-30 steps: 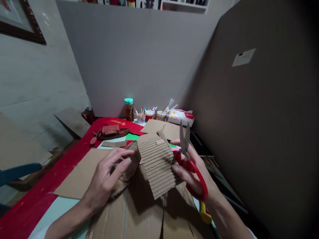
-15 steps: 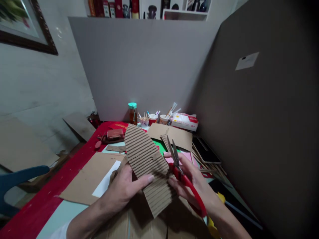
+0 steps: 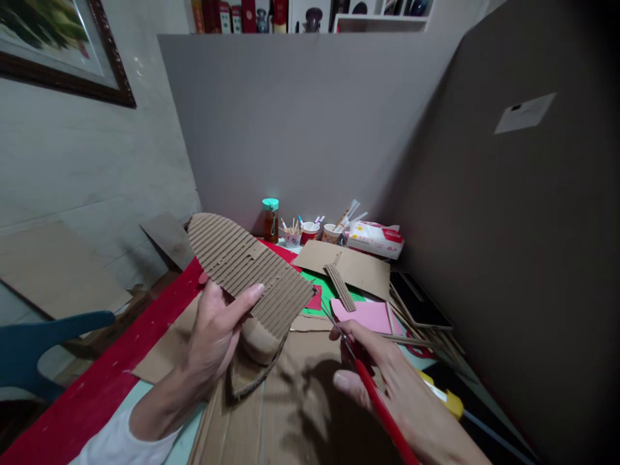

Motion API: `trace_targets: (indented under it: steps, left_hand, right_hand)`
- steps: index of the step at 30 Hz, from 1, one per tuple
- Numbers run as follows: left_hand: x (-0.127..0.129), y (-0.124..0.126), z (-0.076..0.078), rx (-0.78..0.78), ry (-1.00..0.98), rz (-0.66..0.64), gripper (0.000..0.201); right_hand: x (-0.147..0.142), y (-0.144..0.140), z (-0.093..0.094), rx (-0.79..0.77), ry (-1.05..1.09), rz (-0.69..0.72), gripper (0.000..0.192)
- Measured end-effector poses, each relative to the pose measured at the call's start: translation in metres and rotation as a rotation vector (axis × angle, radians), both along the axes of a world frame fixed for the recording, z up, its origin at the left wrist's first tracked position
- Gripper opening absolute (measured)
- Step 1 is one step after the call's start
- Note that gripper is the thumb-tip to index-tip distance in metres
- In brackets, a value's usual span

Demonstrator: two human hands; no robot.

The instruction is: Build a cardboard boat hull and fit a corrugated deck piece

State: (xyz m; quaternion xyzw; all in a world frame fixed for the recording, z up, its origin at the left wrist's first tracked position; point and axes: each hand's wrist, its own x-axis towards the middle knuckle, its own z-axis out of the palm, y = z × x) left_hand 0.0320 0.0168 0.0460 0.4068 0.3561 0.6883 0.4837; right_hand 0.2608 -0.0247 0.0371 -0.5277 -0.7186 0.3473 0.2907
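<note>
My left hand [image 3: 216, 329] grips a rounded piece of corrugated cardboard [image 3: 242, 261], thumb on its ridged face, the other fingers mostly hidden behind. The piece is tilted, its curved end up to the left and its straight cut end to the right. In my right hand [image 3: 375, 371] is a pair of scissors [image 3: 380, 403] with red handles, its blades pointing up and left near the cardboard's right corner, apart from it. Below the held piece lies a boat-shaped cardboard form [image 3: 254, 374] on flat brown cardboard [image 3: 290, 426].
A pink sheet [image 3: 361, 315], a ridged cardboard strip [image 3: 340, 287] and a larger cardboard sheet [image 3: 358, 268] lie beyond my hands. A bottle [image 3: 270, 223], cups of sticks [image 3: 310, 232] and a tissue pack [image 3: 375, 239] stand at the back. A yellow-handled tool [image 3: 450, 400] is at right.
The cardboard piece has moved left and turned flatter in my left hand. My right hand has come away from it, lower right, with the scissors. The boat-shaped form has come into view.
</note>
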Motion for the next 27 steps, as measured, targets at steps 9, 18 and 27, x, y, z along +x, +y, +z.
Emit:
trace_targets:
  steps: [9,18,27]
  left_hand:
    - [0.006,0.0,-0.006,-0.027,0.012,0.046,0.051]
    - [0.01,0.0,-0.008,-0.021,-0.008,0.023,0.048]
    - [0.018,-0.008,-0.019,-0.123,0.05,-0.063,0.033]
  right_hand:
    - [-0.007,-0.003,0.001,-0.125,-0.01,-0.024,0.053]
    - [-0.01,-0.003,-0.004,-0.109,-0.028,0.018,0.045]
    - [-0.013,-0.002,-0.003,0.048,0.027,0.015,0.035]
